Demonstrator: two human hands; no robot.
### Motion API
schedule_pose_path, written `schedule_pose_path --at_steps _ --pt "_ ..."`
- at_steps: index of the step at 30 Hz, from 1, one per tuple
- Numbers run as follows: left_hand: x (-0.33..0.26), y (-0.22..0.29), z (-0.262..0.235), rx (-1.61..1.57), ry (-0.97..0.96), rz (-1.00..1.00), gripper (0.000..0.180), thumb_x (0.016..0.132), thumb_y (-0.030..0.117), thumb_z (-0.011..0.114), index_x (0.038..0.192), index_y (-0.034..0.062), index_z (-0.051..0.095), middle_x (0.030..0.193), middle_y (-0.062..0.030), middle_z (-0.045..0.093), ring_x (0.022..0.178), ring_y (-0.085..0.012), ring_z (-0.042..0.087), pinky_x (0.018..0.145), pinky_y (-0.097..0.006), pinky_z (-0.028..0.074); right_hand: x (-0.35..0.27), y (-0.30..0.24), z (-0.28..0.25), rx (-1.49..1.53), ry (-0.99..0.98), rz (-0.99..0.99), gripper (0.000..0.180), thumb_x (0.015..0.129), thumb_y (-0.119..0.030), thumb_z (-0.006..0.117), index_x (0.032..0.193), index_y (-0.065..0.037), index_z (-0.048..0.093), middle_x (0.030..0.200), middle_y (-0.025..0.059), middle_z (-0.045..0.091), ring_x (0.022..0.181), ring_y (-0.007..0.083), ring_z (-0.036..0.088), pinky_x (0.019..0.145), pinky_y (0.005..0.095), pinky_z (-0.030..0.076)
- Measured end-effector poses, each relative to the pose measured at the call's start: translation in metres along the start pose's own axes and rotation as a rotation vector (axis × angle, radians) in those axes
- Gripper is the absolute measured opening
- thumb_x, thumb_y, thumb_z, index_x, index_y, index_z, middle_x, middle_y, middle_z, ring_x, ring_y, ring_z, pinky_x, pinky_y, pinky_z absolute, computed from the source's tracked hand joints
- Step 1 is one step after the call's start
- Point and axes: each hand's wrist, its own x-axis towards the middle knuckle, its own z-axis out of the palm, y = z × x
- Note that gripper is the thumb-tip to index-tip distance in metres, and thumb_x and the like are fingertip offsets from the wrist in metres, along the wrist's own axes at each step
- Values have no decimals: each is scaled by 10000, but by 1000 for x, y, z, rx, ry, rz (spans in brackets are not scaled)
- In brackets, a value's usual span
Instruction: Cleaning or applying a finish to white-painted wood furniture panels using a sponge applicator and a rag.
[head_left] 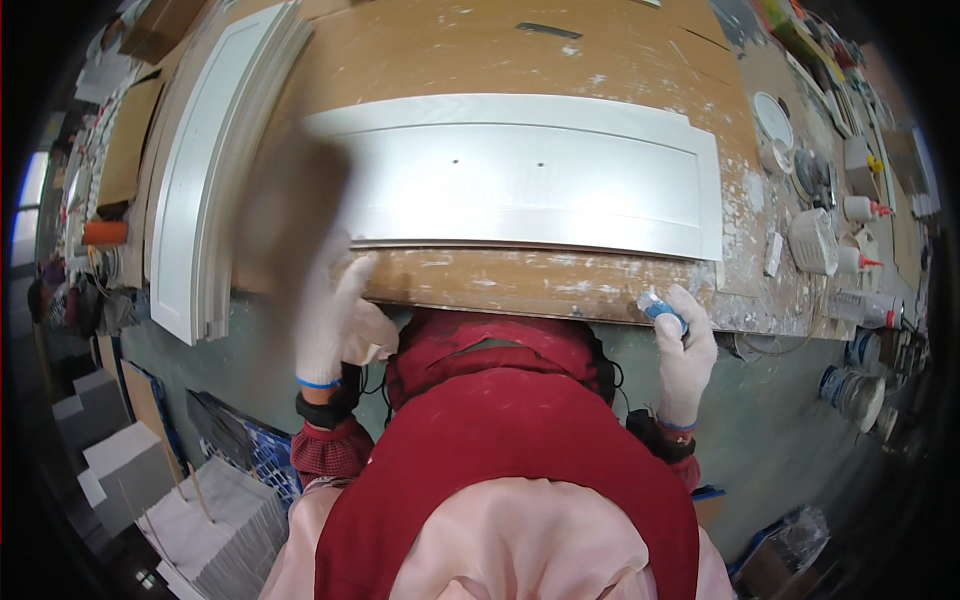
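Gripping a small blue-capped tube (661, 309) in closed fingers, the gloved right hand (685, 355) sits at the near edge of the tabletop (520, 283), just below the white panel (520, 175). The gloved left hand (338, 320) rests at the same edge, fingers loosely curled around nothing. This looks like preparing to apply filler; reaching up over the panel comes next. Bottles (860, 210) crowd beyond the right hand; stacked panels (215, 170) lean beyond the left.

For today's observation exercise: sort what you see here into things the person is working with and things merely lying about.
In use:
- left hand, gloved, at the bench edge
- right hand, gloved, its grip around a small blue-tipped tube
- white door panel lying on the workbench

Lying about:
- stack of white panels
- white tubs
- red-tipped bottles
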Motion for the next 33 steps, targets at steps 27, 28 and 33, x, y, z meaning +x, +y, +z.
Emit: schedule_pose_path --at_steps 27,28,33 --pt "108 -118 -97 -402 -254 119 225 918 208 516 921 -16 540 718 -35 484 708 -111 468 659 -285 417 -76 -95 279 -256 -24 -404 256 832 -65 657 1069 18 604 1042 139 637 941 229 634 845 314 500" --pt "109 -119 -96 -409 -263 118 225 918 208 516 921 -16 540 718 -35 484 708 -111 468 659 -285 417 -78 -99 288 -238 -19 -404 262 834 -76 661 1074 12 602 1038 140 637 939 232 635 837 314 502" --pt "114 -123 -87 -469 -230 68 224 917 206 544 945 -16 568 738 -4 497 712 -80 464 632 -271 411 -79 -98 310 -329 51 -472 275 833 -100 675 1084 -17 600 1026 141 628 892 240 631 787 327 507"
